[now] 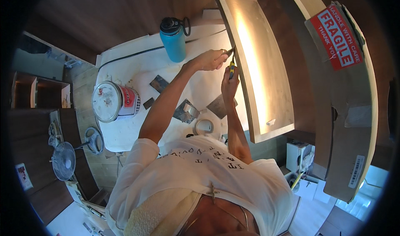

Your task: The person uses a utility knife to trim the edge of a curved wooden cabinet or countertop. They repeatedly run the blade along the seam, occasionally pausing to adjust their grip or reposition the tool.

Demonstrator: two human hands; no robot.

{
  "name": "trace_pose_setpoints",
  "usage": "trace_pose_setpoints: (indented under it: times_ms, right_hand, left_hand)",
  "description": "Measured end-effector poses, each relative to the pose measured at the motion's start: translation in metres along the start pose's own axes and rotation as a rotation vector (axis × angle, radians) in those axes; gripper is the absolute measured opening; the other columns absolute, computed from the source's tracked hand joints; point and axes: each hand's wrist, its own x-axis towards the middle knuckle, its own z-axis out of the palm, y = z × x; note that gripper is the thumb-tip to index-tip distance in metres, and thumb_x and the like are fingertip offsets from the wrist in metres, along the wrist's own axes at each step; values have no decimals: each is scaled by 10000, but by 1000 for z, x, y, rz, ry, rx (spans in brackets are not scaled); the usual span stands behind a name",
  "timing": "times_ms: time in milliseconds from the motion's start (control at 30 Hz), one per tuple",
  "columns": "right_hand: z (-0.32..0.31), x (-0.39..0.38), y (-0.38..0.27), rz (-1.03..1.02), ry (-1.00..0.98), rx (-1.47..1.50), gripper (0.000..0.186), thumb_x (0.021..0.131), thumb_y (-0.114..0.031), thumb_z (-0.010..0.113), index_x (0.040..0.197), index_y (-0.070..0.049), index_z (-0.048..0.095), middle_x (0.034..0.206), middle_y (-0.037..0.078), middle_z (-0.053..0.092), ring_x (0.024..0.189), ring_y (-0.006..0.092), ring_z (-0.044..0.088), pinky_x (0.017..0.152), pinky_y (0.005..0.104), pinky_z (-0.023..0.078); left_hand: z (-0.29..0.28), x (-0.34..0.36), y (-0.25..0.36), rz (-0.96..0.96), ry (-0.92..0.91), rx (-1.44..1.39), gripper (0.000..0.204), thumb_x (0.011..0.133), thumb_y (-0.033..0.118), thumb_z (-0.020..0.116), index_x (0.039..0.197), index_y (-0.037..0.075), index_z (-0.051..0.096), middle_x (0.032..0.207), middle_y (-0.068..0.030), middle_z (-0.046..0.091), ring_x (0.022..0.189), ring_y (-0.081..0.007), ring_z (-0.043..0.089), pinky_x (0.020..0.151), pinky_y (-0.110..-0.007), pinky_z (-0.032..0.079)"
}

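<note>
My left hand (pixel 210 60) is closed in a pinch on a small dark thin piece (pixel 228 52) that I cannot make out, by the edge of a wooden panel (pixel 239 65). Just below it, my right hand (pixel 230 84) grips a slim tool (pixel 232 69) with a yellow and dark handle. Its thin dark shaft points up toward the left fingertips and the panel's edge. Light glows along the panel's face. Behind my left hand stands a blue bottle (pixel 174 46) with a black lid.
On the white table (pixel 125 63) are a large paint bucket (pixel 107 102), dark flat plates (pixel 185 112) and a tape roll (pixel 204 127). A black cable (pixel 137 57) crosses its far side. A long cardboard box (pixel 350 119) stands at right. A fan (pixel 64 161) is at left.
</note>
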Motion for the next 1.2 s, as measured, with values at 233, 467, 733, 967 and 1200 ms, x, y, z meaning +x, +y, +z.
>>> trace_pose_setpoints:
  times_ms: [233,467,733,967,1200]
  right_hand:
    - [8,11,4,-53,42,20,247,1048,-246,538,1070,-1,549,706,101,531,616,156,482,564,350,412]
    - [8,10,16,-23,29,-81,224,1051,-242,522,1052,-19,540,659,120,523,564,194,497,543,384,418]
    - [-17,-44,55,201,-129,-80,228,1013,-245,544,1134,-52,543,782,214,623,728,325,672,640,471,481]
    - [-19,-20,3,145,-55,-27,233,1045,-249,526,1094,-25,568,689,98,569,573,154,507,540,354,416]
    - [11,4,29,3,41,-63,219,1045,-250,532,1066,-33,549,675,118,571,561,183,533,537,368,417]
  left_hand:
    - [3,0,5,-38,-6,-6,376,1060,324,327,858,54,492,654,-109,550,643,-302,562,670,-433,447]
    - [-4,-3,11,-56,-5,5,378,1053,324,338,836,54,489,649,-110,551,635,-305,560,658,-430,444]
    - [-22,-1,45,-113,-76,-8,337,1018,298,379,854,51,541,642,-100,561,639,-289,571,663,-400,458]
    - [-29,-9,41,-130,-68,-58,352,1035,323,355,900,55,538,641,-39,551,573,-199,547,599,-356,460]
    - [-35,-14,62,-230,-102,-128,345,1030,312,332,904,57,527,624,-28,532,544,-169,522,585,-338,451]
